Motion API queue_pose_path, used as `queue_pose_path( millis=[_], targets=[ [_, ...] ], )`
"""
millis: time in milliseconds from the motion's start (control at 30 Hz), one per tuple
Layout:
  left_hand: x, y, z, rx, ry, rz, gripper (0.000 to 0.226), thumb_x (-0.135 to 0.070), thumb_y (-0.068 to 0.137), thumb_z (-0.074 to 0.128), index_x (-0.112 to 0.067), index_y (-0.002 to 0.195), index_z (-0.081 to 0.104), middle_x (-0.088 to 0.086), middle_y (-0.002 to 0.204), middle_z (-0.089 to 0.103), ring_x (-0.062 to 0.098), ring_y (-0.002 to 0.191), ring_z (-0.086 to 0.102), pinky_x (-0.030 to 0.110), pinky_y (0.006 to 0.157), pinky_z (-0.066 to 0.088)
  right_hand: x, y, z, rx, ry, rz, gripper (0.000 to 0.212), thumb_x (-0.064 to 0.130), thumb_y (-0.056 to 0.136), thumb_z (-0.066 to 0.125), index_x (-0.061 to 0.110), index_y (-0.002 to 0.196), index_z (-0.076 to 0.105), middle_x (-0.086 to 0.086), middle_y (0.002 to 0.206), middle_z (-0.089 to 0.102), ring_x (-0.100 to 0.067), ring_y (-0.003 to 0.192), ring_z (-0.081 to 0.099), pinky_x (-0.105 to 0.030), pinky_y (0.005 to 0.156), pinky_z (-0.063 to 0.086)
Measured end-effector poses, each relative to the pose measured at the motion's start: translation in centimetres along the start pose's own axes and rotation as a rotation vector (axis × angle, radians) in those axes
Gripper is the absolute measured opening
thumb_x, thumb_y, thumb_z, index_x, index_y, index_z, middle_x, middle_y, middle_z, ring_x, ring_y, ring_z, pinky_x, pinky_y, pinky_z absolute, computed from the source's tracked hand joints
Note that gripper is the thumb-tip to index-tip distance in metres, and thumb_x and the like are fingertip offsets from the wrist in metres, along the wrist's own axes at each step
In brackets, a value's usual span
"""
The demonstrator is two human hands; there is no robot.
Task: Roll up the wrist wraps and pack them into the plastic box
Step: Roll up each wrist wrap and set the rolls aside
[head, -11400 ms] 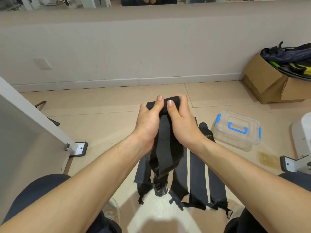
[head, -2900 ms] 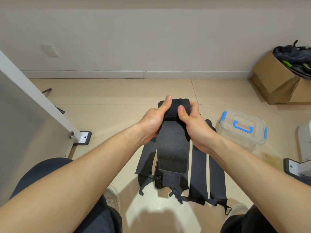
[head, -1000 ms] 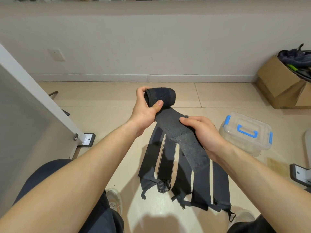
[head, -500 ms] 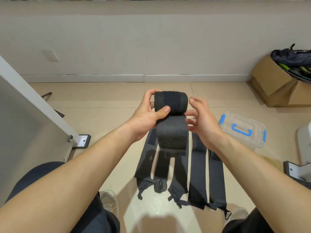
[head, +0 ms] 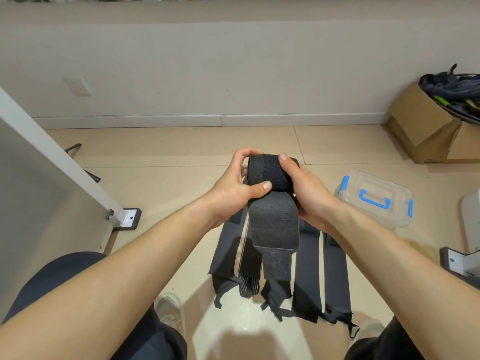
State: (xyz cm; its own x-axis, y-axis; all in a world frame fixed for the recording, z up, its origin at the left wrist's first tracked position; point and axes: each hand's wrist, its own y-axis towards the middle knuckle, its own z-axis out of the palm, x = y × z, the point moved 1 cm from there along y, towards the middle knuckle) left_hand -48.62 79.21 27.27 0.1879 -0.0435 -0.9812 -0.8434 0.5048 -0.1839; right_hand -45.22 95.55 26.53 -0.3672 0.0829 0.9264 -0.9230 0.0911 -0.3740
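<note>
Black wrist wrap [head: 270, 175], half rolled, tail hanging, between both hands.

Half-rolled black wrist wrap [head: 268, 170] above flat wraps [head: 309, 271]; closed plastic box [head: 376, 197] nearby.

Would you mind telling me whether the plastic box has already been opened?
No, the plastic box has its lid seated on top, with the blue handle lying flat.
</note>
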Motion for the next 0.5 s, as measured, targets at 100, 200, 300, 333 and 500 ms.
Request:
queue_pose_path(
  millis=[100,200,300,333,500],
  targets=[
    [-0.4,0.2,0.5,-0.008,-0.133,-0.101,0.055,0.001,0.095,0.063,-0.029,0.138,0.045,0.009,0.110,0.064,0.024,0.096,0.066,0.046,0.086,0.056,-0.1,-0.1,0.1,-0.008,0.044,-0.016,0.047,0.062,0.095,0.059,0.026,0.125,0.062,-0.004,0.111,0.077,-0.026,0.098,0.076,-0.050,0.086,0.061],
    [-1.3,0.1,1.0,-0.045,-0.239,-0.193,0.033,-0.028,0.101,0.058,-0.022,0.133,0.059,-0.001,0.096,0.073,0.019,0.095,0.072,0.041,0.088,0.057,-0.2,-0.1,0.2,-0.020,0.025,-0.055,0.051,0.063,0.089,0.065,0.024,0.122,0.064,-0.007,0.111,0.076,-0.029,0.100,0.075,-0.056,0.088,0.058],
    [-1.5,0.0,1.0,0.000,-0.190,-0.283,0.045,-0.054,0.100,0.051,-0.021,0.124,0.070,-0.001,0.104,0.079,0.020,0.104,0.074,0.042,0.095,0.059,-0.3,-0.1,0.5,-0.034,0.012,-0.120,0.036,0.052,0.095,0.066,0.023,0.116,0.064,-0.003,0.103,0.078,-0.025,0.097,0.076,-0.055,0.089,0.058],
    [-1.4,0.1,1.0,0.006,-0.171,-0.296,0.049,-0.056,0.099,0.052,-0.020,0.126,0.069,0.001,0.110,0.078,0.020,0.106,0.074,0.041,0.096,0.059,-0.4,-0.2,0.6,-0.029,0.024,-0.138,0.034,0.049,0.096,0.066,0.022,0.117,0.064,-0.003,0.103,0.078,-0.023,0.097,0.076,-0.052,0.088,0.060],
    [-1.6,0.4,0.6,-0.015,-0.193,-0.270,0.044,-0.043,0.099,0.061,-0.008,0.125,0.069,0.010,0.117,0.076,0.024,0.106,0.074,0.038,0.089,0.061,-0.3,-0.6,0.6,0.008,0.069,-0.194,0.033,0.040,0.098,0.064,0.019,0.124,0.062,-0.004,0.105,0.078,-0.021,0.099,0.076,-0.041,0.082,0.061]
  ],
)
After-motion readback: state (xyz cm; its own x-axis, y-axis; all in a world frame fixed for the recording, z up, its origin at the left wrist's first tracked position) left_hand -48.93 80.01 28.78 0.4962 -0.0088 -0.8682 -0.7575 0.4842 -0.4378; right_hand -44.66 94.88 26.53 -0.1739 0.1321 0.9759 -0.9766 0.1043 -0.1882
